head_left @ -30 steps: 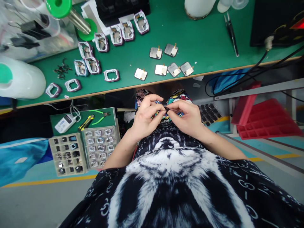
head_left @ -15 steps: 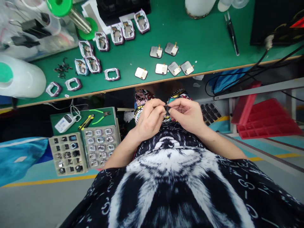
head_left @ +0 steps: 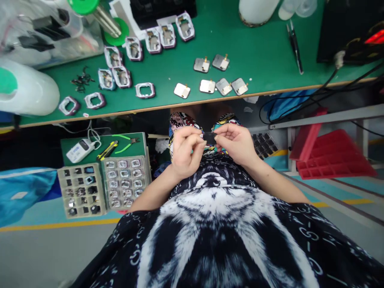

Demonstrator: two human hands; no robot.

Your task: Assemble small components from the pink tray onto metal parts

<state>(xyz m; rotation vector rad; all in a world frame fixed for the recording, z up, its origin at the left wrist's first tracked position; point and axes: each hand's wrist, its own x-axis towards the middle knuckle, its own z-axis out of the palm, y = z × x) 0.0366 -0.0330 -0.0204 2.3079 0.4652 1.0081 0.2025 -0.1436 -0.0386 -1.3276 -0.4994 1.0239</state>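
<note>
Over my lap, a small black watch screen [head_left: 209, 138] lies flat between my two hands. My right hand [head_left: 235, 145] pinches its right edge between thumb and forefinger. At the opposite edge, the thumb and fingers of my left hand [head_left: 188, 152] are closed; whether a thin film is also in them is too small to tell. Beyond my hands, several screen modules [head_left: 207, 86] with pale backs and gold tabs lie along the edge of the green bench [head_left: 264, 52]. Purple-rimmed watch frames [head_left: 145, 91] lie further left on it.
A white bottle [head_left: 33, 90] stands at the bench's left end, near dark small parts [head_left: 82, 80]. Tweezers [head_left: 295, 48] lie at the right. Below left are compartment trays [head_left: 103, 188], a cutter knife [head_left: 108, 150] and green-handled pliers [head_left: 124, 143]. Red trays [head_left: 336, 156] and cables [head_left: 327, 82] are at the right.
My hands have drawn slightly apart, the left one shifting left, so more of the black screen shows between them. The camera view has shifted a little.
</note>
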